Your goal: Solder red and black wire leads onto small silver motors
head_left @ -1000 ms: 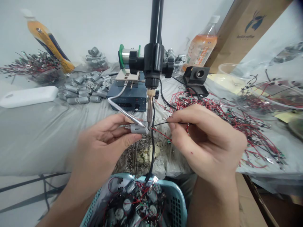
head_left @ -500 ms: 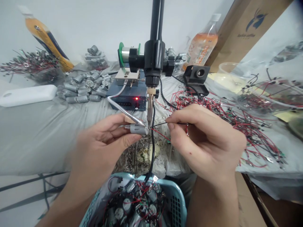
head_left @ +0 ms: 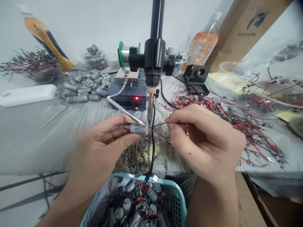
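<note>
Head view: gray motor point(head_left: 138, 129) held closed in left hand point(head_left: 99, 148), centre bench, just below soldering iron tip point(head_left: 149, 118). Black and red wires point(head_left: 159, 126) pinched in right hand point(head_left: 203, 142). Burn judged possible if fingers slip toward tip; poor joint possible if wires shift.

Inspection of the joint area: where the soldering iron tip point(head_left: 149, 118), the metal solder feed tube point(head_left: 125, 111) and the thin black wire point(head_left: 159, 125) met at the end of the grey motor point(head_left: 138, 129), the detail was too small to tell, and I could not confirm contact. My left hand point(head_left: 99, 151) hid the underside of the motor. My right hand point(head_left: 203, 142) hid the held length of wire behind my fingers point(head_left: 180, 116). Below my grip, the bottom edge cut off the blue plastic basket point(head_left: 176, 201), and the parts inside were too tangled to count. My forearms also ran out of frame there.
</note>
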Demonstrator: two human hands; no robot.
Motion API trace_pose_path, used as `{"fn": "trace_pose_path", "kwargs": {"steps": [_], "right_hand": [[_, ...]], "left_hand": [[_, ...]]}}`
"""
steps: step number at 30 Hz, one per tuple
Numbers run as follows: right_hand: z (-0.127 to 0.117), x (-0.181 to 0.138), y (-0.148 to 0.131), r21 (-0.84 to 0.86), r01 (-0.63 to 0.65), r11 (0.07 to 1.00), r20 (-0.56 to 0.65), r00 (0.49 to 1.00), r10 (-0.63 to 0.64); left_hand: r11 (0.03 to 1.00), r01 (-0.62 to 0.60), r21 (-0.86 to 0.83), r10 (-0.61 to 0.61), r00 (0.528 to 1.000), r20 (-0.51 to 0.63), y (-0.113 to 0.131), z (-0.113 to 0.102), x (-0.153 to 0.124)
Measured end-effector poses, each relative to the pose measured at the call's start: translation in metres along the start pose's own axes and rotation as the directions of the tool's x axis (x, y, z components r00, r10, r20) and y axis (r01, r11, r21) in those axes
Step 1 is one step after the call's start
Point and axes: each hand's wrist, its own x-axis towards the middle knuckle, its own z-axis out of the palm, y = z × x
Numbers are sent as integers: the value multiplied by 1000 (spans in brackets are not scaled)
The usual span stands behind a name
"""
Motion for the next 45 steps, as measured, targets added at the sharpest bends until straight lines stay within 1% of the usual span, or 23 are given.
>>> {"fn": "trace_pose_path", "kwargs": {"steps": [6, 11, 16, 25, 31, 35, 39, 45], "right_hand": [[2, 1, 0, -8, -5, 1000, 0, 1000, 5], [1, 1, 1, 2, 0, 1000, -9, 1000, 0], [0, 0, 1, -7, -7, 1000, -14, 1000, 7], [1, -1, 1, 7, -2, 1000, -24, 1000, 2], [0, -1, 1, -1, 4, 1000, -29, 1000, -4], [0, 0, 2, 5, 12, 1000, -26, 1000, -12], [1, 0, 2, -1, 8, 1000, -31, 999, -8], [0, 0, 2, -4, 9, 1000, -23, 1000, -9]], "left_hand": [[1000, 9, 6, -10, 1000, 7, 1, -1, -1], [1000, 4, 24, -3, 1000, -10, -2, -4, -3], [1000, 31, 5, -31, 999, -18, -3, -3, -3], [1000, 4, -12, -4, 1000, 1, -5, -4, -3], [999, -10, -44, 9, 1000, -19, -8, -3, -2], [998, 21, -55, -20, 1000, 16, -7, -3, -4], [999, 12, -48, -11, 1000, 7, -6, -3, -4], [998, 36, -53, -35, 999, 34, -5, -4, -4]]}}
